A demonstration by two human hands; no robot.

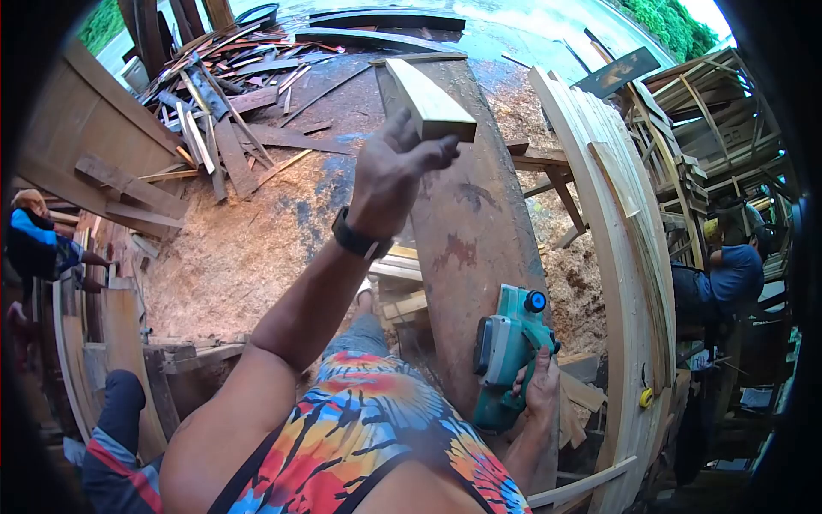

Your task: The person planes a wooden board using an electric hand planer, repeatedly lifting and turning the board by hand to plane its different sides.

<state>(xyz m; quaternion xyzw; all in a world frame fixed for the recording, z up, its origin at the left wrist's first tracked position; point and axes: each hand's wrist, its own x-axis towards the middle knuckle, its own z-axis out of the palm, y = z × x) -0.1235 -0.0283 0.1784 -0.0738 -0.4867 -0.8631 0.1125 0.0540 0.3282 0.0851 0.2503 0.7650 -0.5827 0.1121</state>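
At twelve o'clock the left hand (390,167) touches the board (430,96), grip unclear; near five, the right hand (539,385) hugs the planer (512,343). Maybe it's board-placing; next needs steadiness.

Room to pass above bench (467,231) between wood block (428,96) and planer (509,351), stacked planks (631,274) blocking right

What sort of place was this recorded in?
Probably an outdoor woodworking yard: a teal power planer in the right hand, scattered wood shavings and a heap of scrap boards suggest it.
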